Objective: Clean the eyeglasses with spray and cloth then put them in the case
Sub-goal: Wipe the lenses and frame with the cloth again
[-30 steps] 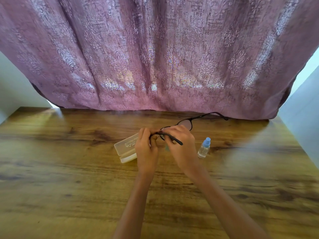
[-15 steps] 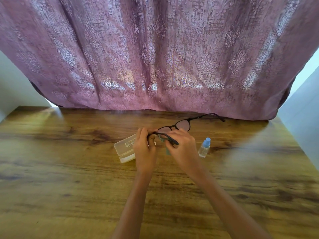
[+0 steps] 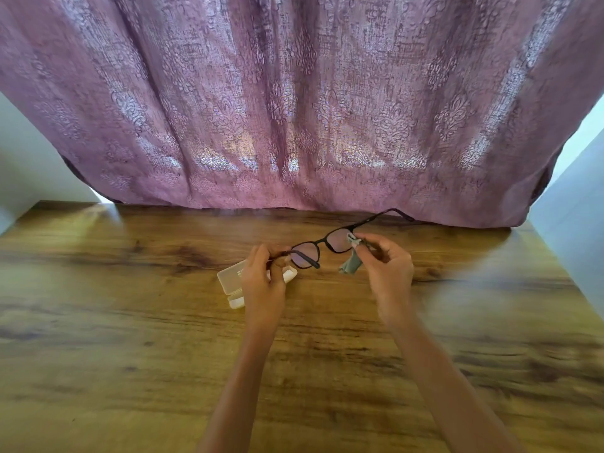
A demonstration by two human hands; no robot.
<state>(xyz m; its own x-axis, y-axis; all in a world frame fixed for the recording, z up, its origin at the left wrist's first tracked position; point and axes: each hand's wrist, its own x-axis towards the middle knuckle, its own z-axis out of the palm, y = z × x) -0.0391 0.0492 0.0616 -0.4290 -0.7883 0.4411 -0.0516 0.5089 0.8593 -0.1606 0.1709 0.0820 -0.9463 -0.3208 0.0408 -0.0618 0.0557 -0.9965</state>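
Dark-framed eyeglasses [image 3: 322, 243] hang in the air above the wooden table [image 3: 130, 322], temples unfolded. My left hand [image 3: 264, 276] grips the frame at its left end. My right hand [image 3: 387, 266] pinches a small grey cloth [image 3: 351, 261] against the right lens. A pale translucent case [image 3: 230, 279] lies open on the table under my left hand, partly covered by it. The spray bottle is hidden behind my right hand.
A mauve patterned curtain [image 3: 294, 109] hangs along the table's far edge. Pale walls [image 3: 575, 197] close in at both sides. Bare wood stretches to the left, right and front of my hands.
My right hand has slid rightward along the frame from the left lens to the right lens, and the grey cloth now shows. The bottle has gone out of sight behind that hand.
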